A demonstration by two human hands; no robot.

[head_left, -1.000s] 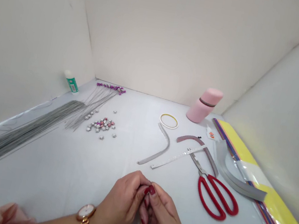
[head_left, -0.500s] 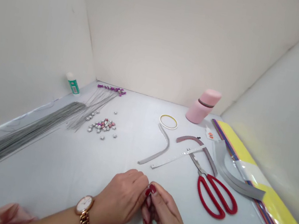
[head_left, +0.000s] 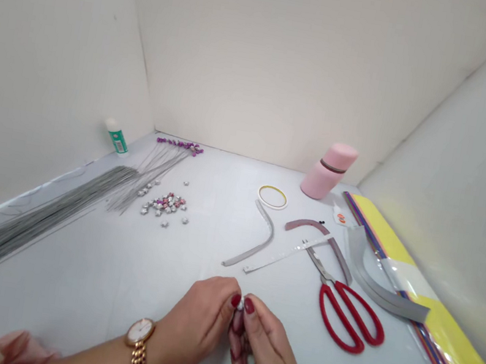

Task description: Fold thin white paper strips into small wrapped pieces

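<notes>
Between my thumbs and fingertips, near the front of the table, is a small silvery-white paper star, mostly covered by the fingers. My left hand, with a watch on its wrist, is closed and pinches the star from the left. From the other side my right hand pinches it too, its lower fingers curled beneath. Ahead of the hands lie a curved grey paper strip and a white strip. Red-handled scissors rest to the right, blades pointing away.
Folded stars lie in a loose pile left of centre. Grey wires stretch along the left, near purple-tipped stems and a glue stick. Further right are a tape roll, a pink bottle, and yellow paper packs.
My thumbs have moved slightly apart, and the small star between them now shows. The right hand has shifted a little to the left.
</notes>
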